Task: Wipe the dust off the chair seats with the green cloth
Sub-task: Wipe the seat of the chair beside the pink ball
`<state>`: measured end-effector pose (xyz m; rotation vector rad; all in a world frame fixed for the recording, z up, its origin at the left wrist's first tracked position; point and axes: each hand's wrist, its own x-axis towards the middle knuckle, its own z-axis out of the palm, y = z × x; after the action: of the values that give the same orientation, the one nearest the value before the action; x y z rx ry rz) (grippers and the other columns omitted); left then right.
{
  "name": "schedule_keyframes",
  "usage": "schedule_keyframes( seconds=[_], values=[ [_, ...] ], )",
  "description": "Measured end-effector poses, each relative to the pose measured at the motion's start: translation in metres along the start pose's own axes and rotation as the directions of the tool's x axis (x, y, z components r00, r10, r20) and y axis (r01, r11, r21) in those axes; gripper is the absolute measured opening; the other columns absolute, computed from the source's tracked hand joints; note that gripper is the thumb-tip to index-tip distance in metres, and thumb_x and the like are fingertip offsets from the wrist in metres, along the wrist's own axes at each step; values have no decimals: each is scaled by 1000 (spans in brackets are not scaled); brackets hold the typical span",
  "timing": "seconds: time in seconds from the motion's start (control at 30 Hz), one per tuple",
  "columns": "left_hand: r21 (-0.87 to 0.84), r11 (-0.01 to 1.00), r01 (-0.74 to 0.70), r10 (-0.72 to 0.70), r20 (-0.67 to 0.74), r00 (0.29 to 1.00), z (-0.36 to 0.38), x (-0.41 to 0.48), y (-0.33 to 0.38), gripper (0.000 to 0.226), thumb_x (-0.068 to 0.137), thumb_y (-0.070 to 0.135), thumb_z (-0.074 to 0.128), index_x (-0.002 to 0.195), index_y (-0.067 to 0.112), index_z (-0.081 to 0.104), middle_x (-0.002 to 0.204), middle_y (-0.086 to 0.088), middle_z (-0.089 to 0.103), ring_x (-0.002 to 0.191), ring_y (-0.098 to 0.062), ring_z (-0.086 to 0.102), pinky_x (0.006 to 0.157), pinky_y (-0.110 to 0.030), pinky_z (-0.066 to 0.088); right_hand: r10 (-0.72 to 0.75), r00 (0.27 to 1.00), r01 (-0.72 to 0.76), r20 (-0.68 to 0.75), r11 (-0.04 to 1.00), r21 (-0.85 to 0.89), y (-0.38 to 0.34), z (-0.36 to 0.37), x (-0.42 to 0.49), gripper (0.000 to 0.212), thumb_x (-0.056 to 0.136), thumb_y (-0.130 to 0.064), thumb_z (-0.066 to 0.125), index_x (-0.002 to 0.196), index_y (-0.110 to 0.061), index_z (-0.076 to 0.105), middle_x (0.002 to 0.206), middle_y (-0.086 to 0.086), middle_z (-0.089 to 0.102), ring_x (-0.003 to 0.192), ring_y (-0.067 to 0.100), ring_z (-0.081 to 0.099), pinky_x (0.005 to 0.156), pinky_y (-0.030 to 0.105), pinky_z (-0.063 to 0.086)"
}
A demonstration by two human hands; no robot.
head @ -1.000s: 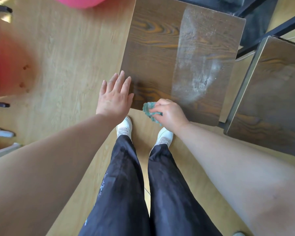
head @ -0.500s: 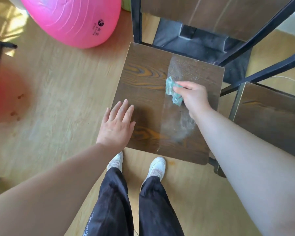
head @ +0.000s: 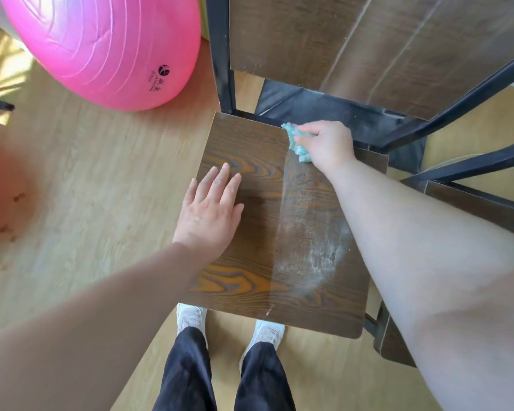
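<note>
A dark wood-grain chair seat [head: 258, 286] fills the middle of the head view. Its left half looks clean; a pale dusty band [head: 312, 250] runs down its right half. My right hand [head: 327, 143] is at the seat's far edge, shut on the bunched green cloth [head: 296, 140], which presses on the seat. My left hand [head: 211, 215] lies flat with fingers spread on the seat's left part. A second chair seat [head: 481, 209] is at the right, partly hidden by my right arm.
The chair's backrest [head: 339, 46] and black metal frame [head: 220, 54] rise behind the seat. A large pink exercise ball [head: 101, 46] rests on the wooden floor at the upper left. My legs and white shoes [head: 190, 317] stand at the seat's near edge.
My right hand has swept the green cloth from the seat's near edge up to its far edge. My left hand slid further onto the seat. The camera tilted up toward the backrest.
</note>
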<state>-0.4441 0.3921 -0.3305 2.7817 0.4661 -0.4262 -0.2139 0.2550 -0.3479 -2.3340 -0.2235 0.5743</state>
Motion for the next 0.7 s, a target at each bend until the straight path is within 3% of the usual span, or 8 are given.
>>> schedule_keyframes(
  seconds=[0.13,0.33,0.5,0.7],
  values=[
    [20,1000,-17,17,-11,1000,-11,20,2,57,105,40,24,157,20,16,166,-2,8,153,-21,3,124,-46,7,8,1000,-8,2,1000,-18,3,-1,-6,26,89,-24,70,115,-26,73,126,-4,64,112,13,58,97,25,50],
    [27,999,-33,32,16,999,-20,30,9,57,106,41,22,158,21,11,167,-1,3,153,-20,-1,124,-45,5,-28,998,29,56,999,-21,9,4,-27,24,90,-22,69,113,-27,74,127,-9,63,114,9,56,92,12,43],
    [32,998,-58,56,43,997,-16,19,11,57,106,40,24,158,20,13,167,-1,5,153,-21,1,124,-45,5,-61,996,65,72,997,-51,17,13,-60,22,89,-19,71,109,-27,75,122,-10,66,111,6,58,99,23,49],
    [40,997,-67,64,78,995,-4,-12,9,57,106,40,27,157,20,16,166,-1,9,153,-21,4,124,-45,7,-62,992,67,110,997,-45,28,25,-104,22,88,-15,71,106,-26,77,116,-10,69,107,2,57,100,19,46]
  ],
)
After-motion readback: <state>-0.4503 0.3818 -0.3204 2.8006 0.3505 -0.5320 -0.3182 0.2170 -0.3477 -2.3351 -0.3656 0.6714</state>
